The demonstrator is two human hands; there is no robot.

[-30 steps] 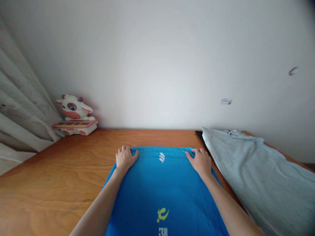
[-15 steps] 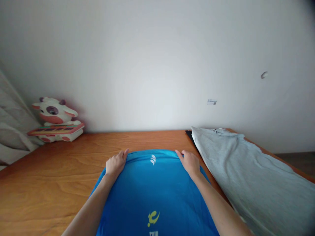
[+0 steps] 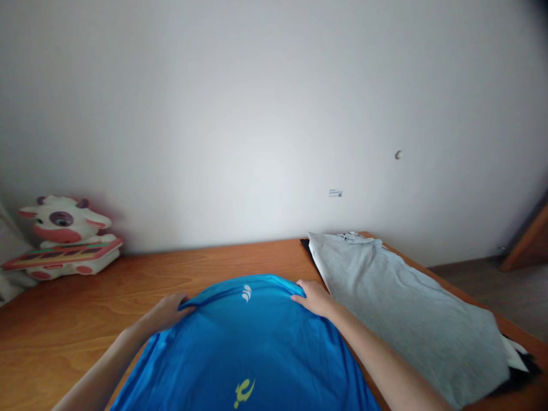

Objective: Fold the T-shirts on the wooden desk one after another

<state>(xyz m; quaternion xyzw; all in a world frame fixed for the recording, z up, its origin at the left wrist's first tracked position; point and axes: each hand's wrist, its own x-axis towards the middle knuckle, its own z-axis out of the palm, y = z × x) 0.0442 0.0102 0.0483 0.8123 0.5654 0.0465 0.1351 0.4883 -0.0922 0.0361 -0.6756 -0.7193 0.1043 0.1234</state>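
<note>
Gripping a blue shirt (image 3: pixel 252 348) by its far edge, the left hand (image 3: pixel 168 311) and the right hand (image 3: pixel 315 298) stand well apart, fingers closed on the fabric with the thumbs on the near side. The shirt spreads over the surface (image 3: pixel 171 271) between the hands and toward the viewer, in smooth, thin cloth with a slight sheen. Its far edge bows into a rounded arch between the hands, bunched at the two grips, and soft creases run down its sides.

Nearest, below the hands, is a yellow-green emblem (image 3: pixel 244 393), a curling swoosh with a dot; no lettering can be read on the shirt. Farther up, between the hands, sits a small white logo (image 3: pixel 246 293) of curved, leaf-like strokes.

Right of the right hand lies a heather-gray garment (image 3: pixel 402 308), matte and softly rumpled, with black cloth (image 3: pixel 516 378) and white cloth (image 3: pixel 515 356) showing at its near end. The surface is orange-brown wood with wavy grain.

Beyond the left hand stands a glossy cow toy (image 3: pixel 64 225), white with pink and purple parts, at a pink-edged keyboard (image 3: pixel 64 254). Beyond the right hand, the smooth pale wall (image 3: pixel 257 125) bears a small printed label (image 3: pixel 335 193), too small to read, and a round knob (image 3: pixel 398 154).
</note>
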